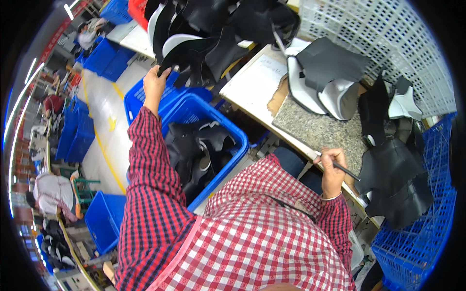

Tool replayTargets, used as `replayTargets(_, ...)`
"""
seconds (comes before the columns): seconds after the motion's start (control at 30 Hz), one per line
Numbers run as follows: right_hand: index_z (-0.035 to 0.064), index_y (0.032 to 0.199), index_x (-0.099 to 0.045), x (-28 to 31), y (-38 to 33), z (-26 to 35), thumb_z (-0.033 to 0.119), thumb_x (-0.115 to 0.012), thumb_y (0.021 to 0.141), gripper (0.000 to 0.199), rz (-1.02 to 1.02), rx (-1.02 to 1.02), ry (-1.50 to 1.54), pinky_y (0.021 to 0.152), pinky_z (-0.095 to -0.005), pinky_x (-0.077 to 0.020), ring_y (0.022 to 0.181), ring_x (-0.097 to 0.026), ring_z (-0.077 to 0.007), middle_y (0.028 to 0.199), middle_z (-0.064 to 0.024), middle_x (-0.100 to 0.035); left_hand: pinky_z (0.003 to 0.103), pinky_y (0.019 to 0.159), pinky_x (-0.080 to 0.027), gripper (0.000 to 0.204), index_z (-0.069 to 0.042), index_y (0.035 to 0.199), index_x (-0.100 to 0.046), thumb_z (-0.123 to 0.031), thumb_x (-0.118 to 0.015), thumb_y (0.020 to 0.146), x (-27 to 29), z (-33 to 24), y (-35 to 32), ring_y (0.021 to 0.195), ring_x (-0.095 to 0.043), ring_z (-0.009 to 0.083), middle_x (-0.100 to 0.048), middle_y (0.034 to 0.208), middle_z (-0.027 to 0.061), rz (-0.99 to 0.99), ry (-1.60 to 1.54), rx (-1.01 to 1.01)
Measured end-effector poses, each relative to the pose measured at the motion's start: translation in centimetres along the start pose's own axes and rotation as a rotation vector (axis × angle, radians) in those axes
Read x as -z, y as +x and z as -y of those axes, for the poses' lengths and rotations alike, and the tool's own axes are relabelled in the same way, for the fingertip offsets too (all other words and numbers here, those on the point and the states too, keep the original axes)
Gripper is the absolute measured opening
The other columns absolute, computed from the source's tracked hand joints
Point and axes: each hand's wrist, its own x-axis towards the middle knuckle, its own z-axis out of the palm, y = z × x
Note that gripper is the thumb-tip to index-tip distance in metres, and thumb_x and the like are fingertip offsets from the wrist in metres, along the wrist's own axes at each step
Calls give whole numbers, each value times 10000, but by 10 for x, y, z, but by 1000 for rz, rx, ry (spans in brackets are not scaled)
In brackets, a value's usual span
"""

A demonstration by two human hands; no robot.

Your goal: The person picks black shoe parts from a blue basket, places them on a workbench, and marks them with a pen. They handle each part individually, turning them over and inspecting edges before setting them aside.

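Note:
My left hand [154, 86] reaches out to the far left, its fingers closed on the edge of a black shoe upper [187, 56] at the pile above the blue crates. Over the front edge of the workbench, my right hand [333, 170] is closed around a thin dark rod-like tool [345, 171]; its exact kind I cannot make out. Beyond the right hand, black and white shoe uppers [308, 89] lie on a speckled stone slab [340, 127]. More black pieces [395, 172] are heaped to the right of the slab.
A blue crate [238, 133] with black pieces inside stands left of my lap. The white bench top [255, 85] borders the slab. A white plastic basket [374, 29] rises behind it, and a blue basket [412, 259] stands at right. People sit at other benches far left.

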Motion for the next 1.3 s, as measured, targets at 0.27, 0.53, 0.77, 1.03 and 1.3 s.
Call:
replayTargets(0.27, 31, 1006, -568, 17, -11, 12, 159, -650, 1011, 152, -189, -12, 15, 756, -276, -513, 774, -645, -127, 852, -69, -656, 368, 583, -475, 202, -11, 883, -680, -199, -753, 900, -21, -209, -31, 595, -582, 302, -632, 729, 135, -556, -442, -562)
replayTargets(0.53, 31, 1063, -581, 28, 16, 19, 91, -655, 987, 123, -247, 18, -99, 749, -243, -494, 832, -639, -108, 888, -57, -657, 418, 770, -515, 239, -49, 975, -716, -224, -793, 831, -134, -253, -183, 901, -668, 295, -706, 981, 83, 295, -529, -1122)
replayTargets(0.77, 49, 969, -568, -5, 72, -20, 121, -716, 958, 165, -10, -90, -75, 647, -203, -429, 738, -531, -32, 819, 21, -601, 397, 1226, -267, 487, -117, 1335, -653, -463, -526, 1017, -165, -229, -151, 1452, -408, 263, -528, 1516, 60, 1423, -763, -683)
replayTargets(1.03, 46, 805, -562, -13, 82, -48, 180, -764, 914, 266, -8, 15, -496, 596, -268, -412, 651, -488, -74, 706, 9, -562, 411, 1201, -324, 713, -157, 1495, -511, -470, -694, 881, -177, -223, -160, 1432, -439, 242, -496, 1546, 9, 975, -385, -1235)
replayTargets(1.3, 36, 819, -582, -17, 82, -45, 190, -765, 918, 259, 23, 30, -597, 599, -274, -440, 654, -525, -94, 709, -22, -598, 393, 1132, -389, 712, -147, 1474, -534, -473, -723, 870, -185, -218, -161, 1343, -518, 263, -551, 1486, 57, 1013, -431, -1187)
